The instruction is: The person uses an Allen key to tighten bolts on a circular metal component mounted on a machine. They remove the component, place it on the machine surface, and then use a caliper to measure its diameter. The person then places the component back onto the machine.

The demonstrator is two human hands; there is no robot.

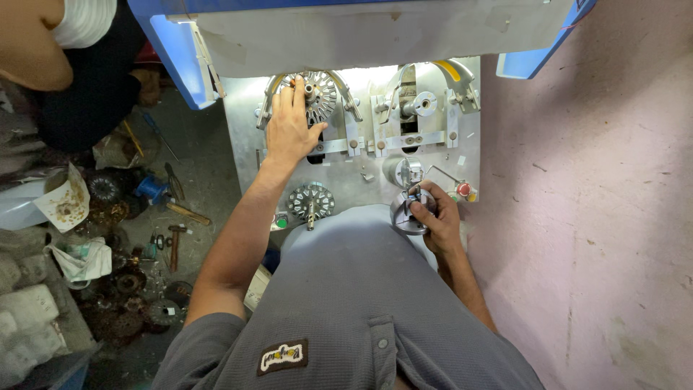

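Head view, looking straight down past a grey shirt [346,310] onto a metal worktop [354,184] lit from under a blue-edged hood [173,50].

Hidden or hard to read: top of the machine behind the hood; lower worktop edge behind the shirt; left-hand floor clutter blurred, only a hammer [174,242] and dark round wound parts [108,188] legible. At 10 o'clock, another person's arm [36,43] and dark clothing, cut off by the frame edge.

Counted, left to right: two slotted round cores on the worktop, one mounted on the left fixture [317,94] at 12 o'clock, one loose core [311,202] at centre; two arched fixtures, left one loaded, right fixture [422,105] showing only a bare hub; one green button [281,222], one red button [464,190].

Left hand [289,130] laid flat against the mounted core, fingers [297,90] stretched and close together, tips on its left rim, thumb out toward 3 o'clock.

Right hand [437,217] at 4 o'clock of the loose core, fingers curled round a round metal piece [406,213], thumb and forefinger pinching its top; underside of that piece out of sight.
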